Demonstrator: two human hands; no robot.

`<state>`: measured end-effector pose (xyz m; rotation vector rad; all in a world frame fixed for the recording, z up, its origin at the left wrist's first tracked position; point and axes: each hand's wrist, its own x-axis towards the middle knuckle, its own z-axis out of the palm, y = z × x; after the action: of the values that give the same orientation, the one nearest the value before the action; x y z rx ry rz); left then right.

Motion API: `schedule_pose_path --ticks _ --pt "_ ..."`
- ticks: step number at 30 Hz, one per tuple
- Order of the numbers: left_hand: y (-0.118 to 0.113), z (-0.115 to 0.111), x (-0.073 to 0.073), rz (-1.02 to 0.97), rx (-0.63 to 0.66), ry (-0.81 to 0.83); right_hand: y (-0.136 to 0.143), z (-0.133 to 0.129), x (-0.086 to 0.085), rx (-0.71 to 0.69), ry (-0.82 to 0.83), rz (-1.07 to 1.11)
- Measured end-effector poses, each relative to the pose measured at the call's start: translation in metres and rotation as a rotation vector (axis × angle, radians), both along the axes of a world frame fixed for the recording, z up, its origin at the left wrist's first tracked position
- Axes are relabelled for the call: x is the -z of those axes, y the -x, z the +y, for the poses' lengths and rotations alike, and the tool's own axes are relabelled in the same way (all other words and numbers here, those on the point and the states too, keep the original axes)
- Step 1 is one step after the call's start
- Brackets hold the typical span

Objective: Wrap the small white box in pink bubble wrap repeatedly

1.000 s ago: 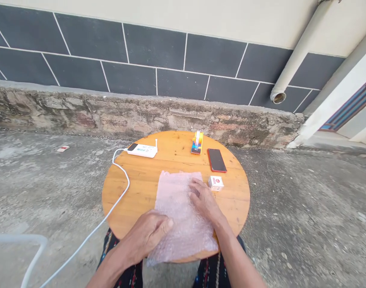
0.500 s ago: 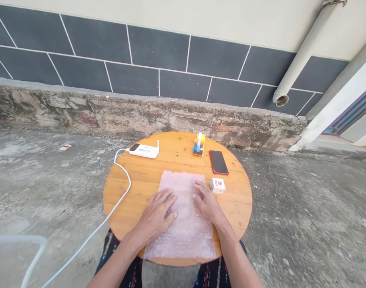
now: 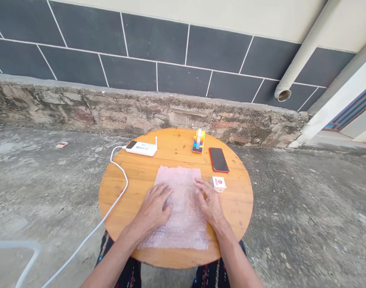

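Bubble wrap (image 3: 179,208) flat at frame centre on round table (image 3: 237,200) | near edge partly hidden under wrists | left hand (image 3: 153,206) flat, fingers spread, pressing wrap's left half | right hand (image 3: 208,200) flat, open, on right half, just beside small box (image 3: 218,183) | box print unreadable

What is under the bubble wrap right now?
The bubble wrap lies flat on the round wooden table, with the left hand and right hand pressing on top. No bulge shows, but the cloudy sheet hides anything thin beneath.
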<state>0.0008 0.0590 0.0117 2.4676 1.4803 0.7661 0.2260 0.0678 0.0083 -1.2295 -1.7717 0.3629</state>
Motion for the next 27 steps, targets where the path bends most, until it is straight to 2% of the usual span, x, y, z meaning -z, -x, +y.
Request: schedule_pose_path --ticks 4,7,11,14,18,21,23,25,27 --pt "-0.003 0.001 0.002 -0.005 0.016 -0.026 0.001 0.000 -0.001 -0.032 0.040 -0.033" --pt "-0.005 -0.002 0.006 0.002 0.046 -0.033 0.007 -0.006 -0.010 -0.078 0.074 -0.096" --pt "-0.006 -0.004 0.009 0.016 0.050 -0.036 0.025 -0.031 -0.030 -0.159 0.134 -0.332" --pt "-0.006 -0.003 0.009 0.032 0.044 -0.034 0.029 -0.058 -0.036 -0.251 0.217 -0.523" --pt "-0.006 -0.003 0.009 0.041 0.028 -0.024 -0.005 -0.095 -0.028 -0.205 0.301 -0.633" --pt "-0.006 -0.003 0.010 0.016 0.033 -0.014 -0.045 -0.116 -0.024 -0.160 0.272 -0.648" --pt "-0.006 -0.003 0.010 0.002 0.034 -0.013 -0.062 -0.123 -0.029 -0.099 0.234 -0.626" --pt "-0.006 -0.002 0.011 0.001 0.029 -0.016 -0.064 -0.122 -0.038 -0.054 0.191 -0.581" --pt "-0.006 -0.002 0.011 0.011 0.021 -0.023 -0.051 -0.111 -0.047 -0.018 0.152 -0.522"
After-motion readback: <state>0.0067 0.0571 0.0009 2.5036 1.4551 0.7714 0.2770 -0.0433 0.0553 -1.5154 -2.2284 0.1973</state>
